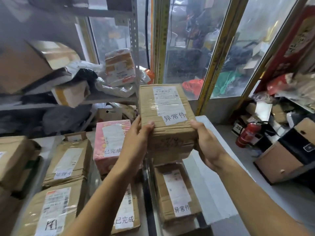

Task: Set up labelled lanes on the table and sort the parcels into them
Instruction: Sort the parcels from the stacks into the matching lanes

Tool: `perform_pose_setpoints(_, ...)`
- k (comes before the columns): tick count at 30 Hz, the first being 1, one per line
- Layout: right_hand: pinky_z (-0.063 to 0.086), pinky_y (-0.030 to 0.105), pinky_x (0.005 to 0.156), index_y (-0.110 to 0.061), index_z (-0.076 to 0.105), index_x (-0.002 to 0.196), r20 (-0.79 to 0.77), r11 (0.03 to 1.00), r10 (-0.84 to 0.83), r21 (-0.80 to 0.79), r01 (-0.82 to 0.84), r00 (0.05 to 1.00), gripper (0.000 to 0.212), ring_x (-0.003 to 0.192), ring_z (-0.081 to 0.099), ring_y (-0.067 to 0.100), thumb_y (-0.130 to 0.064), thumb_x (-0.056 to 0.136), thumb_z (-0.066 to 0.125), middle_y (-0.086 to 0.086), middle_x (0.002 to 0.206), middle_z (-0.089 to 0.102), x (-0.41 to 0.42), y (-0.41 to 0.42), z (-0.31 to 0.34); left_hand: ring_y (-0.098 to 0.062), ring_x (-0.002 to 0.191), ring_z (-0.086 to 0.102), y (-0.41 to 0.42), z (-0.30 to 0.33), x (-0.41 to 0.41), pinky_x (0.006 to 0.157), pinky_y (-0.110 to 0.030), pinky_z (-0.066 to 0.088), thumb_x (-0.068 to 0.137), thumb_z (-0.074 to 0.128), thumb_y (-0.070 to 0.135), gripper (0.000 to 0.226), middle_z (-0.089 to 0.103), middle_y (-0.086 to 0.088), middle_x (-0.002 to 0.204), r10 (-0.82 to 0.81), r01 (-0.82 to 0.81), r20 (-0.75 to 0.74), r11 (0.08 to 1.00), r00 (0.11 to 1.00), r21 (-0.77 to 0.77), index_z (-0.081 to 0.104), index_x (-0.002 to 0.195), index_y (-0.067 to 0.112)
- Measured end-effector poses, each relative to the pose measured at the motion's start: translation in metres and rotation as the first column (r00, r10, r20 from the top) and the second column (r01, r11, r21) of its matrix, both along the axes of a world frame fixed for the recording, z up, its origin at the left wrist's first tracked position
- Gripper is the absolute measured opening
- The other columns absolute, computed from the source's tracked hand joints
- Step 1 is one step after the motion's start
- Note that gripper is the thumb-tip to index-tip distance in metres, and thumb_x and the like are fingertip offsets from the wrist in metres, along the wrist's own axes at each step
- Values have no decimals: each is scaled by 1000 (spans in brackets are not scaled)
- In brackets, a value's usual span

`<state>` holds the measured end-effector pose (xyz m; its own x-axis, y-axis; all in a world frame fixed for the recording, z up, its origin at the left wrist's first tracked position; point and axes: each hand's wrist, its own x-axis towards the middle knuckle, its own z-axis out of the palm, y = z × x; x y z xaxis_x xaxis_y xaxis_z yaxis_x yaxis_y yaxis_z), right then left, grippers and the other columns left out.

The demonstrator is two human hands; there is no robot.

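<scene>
I hold a brown cardboard parcel (pixel 167 116) with a shipping slip and a handwritten white label in the air above the table's right side. My left hand (pixel 138 140) grips its near left corner, thumb on top. My right hand (pixel 206 143) grips the near right corner. Below it lies another brown parcel (pixel 175 193) with the same label. To the left sit a pink parcel (pixel 110 143) and a brown parcel (pixel 127 217) sharing a different label. Further left, a brown parcel (pixel 68 160) carries a third label, with a larger one (pixel 52 212) in front of it.
The white table (pixel 209 176) ends at its right edge beside a red fire extinguisher (pixel 247 133) and boxes on the floor (pixel 283 160). A metal shelf (pixel 68 92) stuffed with parcels stands at the back left. Glass panels with yellow frames (pixel 213 65) close off the back.
</scene>
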<state>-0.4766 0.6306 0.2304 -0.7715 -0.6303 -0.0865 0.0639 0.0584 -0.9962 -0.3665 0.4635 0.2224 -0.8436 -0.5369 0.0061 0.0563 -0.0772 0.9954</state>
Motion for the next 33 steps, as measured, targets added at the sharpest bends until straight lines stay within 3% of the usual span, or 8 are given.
perform_pose_setpoints(3,56,29,82,-27,73,118,10,999,33,16,-33,999,47,110,69,20,-52,96,40,-1,117,75,-51,-10,-2,0,95,69,-3,-2,-40,63,-17,52,74,55,57,46,72,18,110,57,-57,15,998,998,-25,64,117,45)
perform_pose_setpoints(6,55,27,85,-27,72,114,6,996,76,47,-76,997,42,109,69,19,-48,102,37,-3,114,75,-86,-18,-12,-1,100,67,-9,-12,-69,71,-21,51,77,54,55,53,71,17,114,96,-94,55,995,994,-34,60,127,39)
perform_pose_setpoints(9,54,38,97,-28,72,109,-2,993,74,92,-74,997,41,109,68,20,-45,106,36,-4,110,76,-104,-25,-31,-2,105,65,-10,-29,-85,77,-23,49,82,52,50,53,70,18,116,119,-115,97,992,988,-50,57,132,35)
perform_pose_setpoints(13,52,45,101,-23,69,119,-24,992,80,101,-77,997,48,109,67,18,-53,96,40,-3,113,74,-112,-24,-48,15,96,60,-5,-43,-91,69,-7,49,85,49,51,53,61,42,101,147,-135,102,983,984,-121,51,136,35)
perform_pose_setpoints(17,52,40,102,-24,64,126,-12,990,118,81,-117,993,54,114,64,16,-59,89,45,-4,119,71,-115,-21,-52,2,108,62,-9,-50,-92,81,-21,48,85,49,56,56,66,25,118,131,-122,102,989,986,-88,49,138,41)
perform_pose_setpoints(23,56,28,90,-28,60,130,-40,994,85,74,-82,996,37,113,65,11,-48,102,46,-9,119,71,-112,-19,-58,-1,112,61,-8,-49,-94,93,-33,49,88,46,54,55,65,19,124,106,-99,95,992,990,-76,47,141,41)
perform_pose_setpoints(29,53,33,98,-29,57,135,-35,992,84,93,-81,996,40,118,61,14,-48,103,43,-6,125,68,-114,-18,-57,8,107,61,-2,-50,-91,83,-18,47,88,47,56,56,64,27,118,104,-95,100,991,990,-94,44,142,39)
perform_pose_setpoints(33,52,31,97,-31,53,139,-21,989,120,88,-118,992,55,120,61,13,-61,93,47,-9,126,67,-112,-17,-54,20,100,57,-1,-48,-86,74,-5,47,88,49,56,50,62,39,110,121,-114,108,991,987,-70,42,137,48)
